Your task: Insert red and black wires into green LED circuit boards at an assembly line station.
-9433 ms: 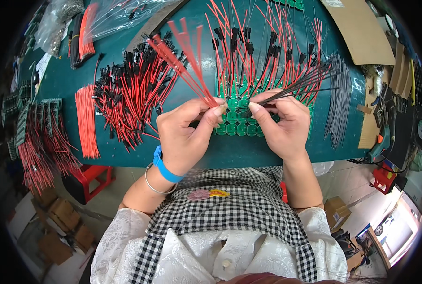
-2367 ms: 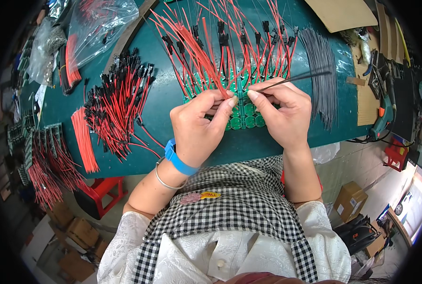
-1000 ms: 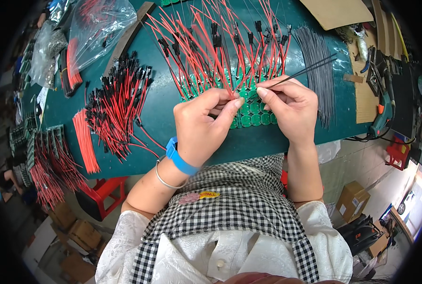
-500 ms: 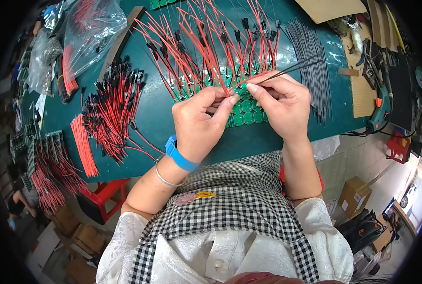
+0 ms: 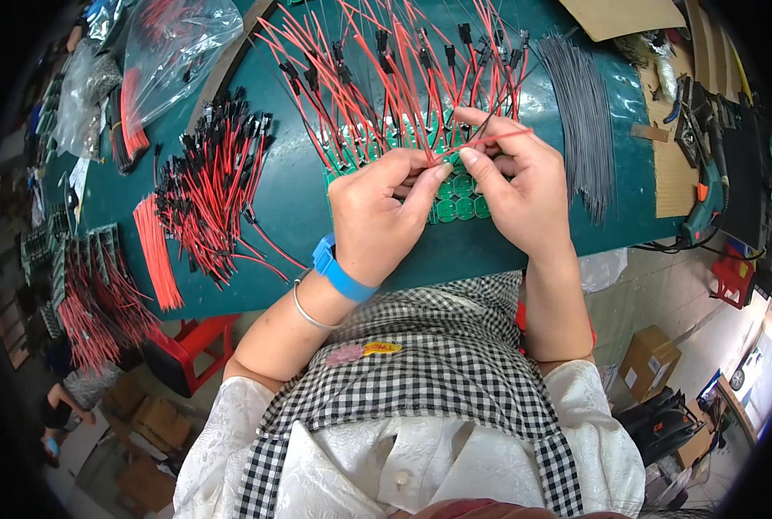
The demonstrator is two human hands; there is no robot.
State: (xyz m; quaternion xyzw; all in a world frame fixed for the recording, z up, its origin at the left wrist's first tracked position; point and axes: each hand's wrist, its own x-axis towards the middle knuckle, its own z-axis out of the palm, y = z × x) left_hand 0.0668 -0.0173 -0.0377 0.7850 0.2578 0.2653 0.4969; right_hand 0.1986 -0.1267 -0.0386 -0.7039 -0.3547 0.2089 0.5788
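My left hand [image 5: 379, 203], with a blue band at its wrist, pinches thin red wires between thumb and forefinger. Close beside it, my right hand [image 5: 528, 199] pinches a red wire [image 5: 509, 136] whose free end sticks out to the right past the fingers. Both hands hover over a panel of round green circuit boards [image 5: 459, 208], partly hidden by my fingers. Red and black wires with black connectors [image 5: 386, 65] fan upward from the boards' far part. The wire ends at my fingertips are too small to make out.
Left of the boards lie a heap of red-black connector leads [image 5: 213, 190] and a bundle of cut red wires [image 5: 156, 251]. Dark grey wires [image 5: 576, 121] lie to the right. A clear plastic bag [image 5: 182, 56] sits far left; a green tool [image 5: 704, 208] is at the right edge.
The black wires that stuck out from my right hand no longer show there; a red wire end sticks out instead. The whole view has shifted slightly, and both hands stay close together.
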